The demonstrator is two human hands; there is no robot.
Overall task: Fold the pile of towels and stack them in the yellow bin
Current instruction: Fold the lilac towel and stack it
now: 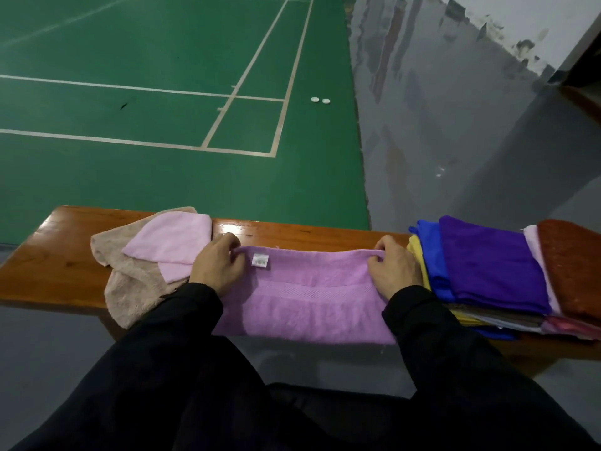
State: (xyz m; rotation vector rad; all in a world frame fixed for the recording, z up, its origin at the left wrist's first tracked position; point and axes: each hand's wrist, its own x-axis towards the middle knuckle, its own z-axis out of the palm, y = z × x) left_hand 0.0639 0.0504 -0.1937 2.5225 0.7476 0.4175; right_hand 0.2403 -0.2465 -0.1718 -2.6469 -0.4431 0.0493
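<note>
behind right hand (392,271), towel pile (494,275) half hidden

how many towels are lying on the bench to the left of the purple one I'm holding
2: a beige towel crumpled at the bench's left end, and a light pink towel lying on top of it. More may be hidden underneath.

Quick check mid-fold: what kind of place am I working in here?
Most likely an indoor badminton or sports hall: green court floor with white boundary lines, and a wooden bench at courtside holding the towels.
</note>
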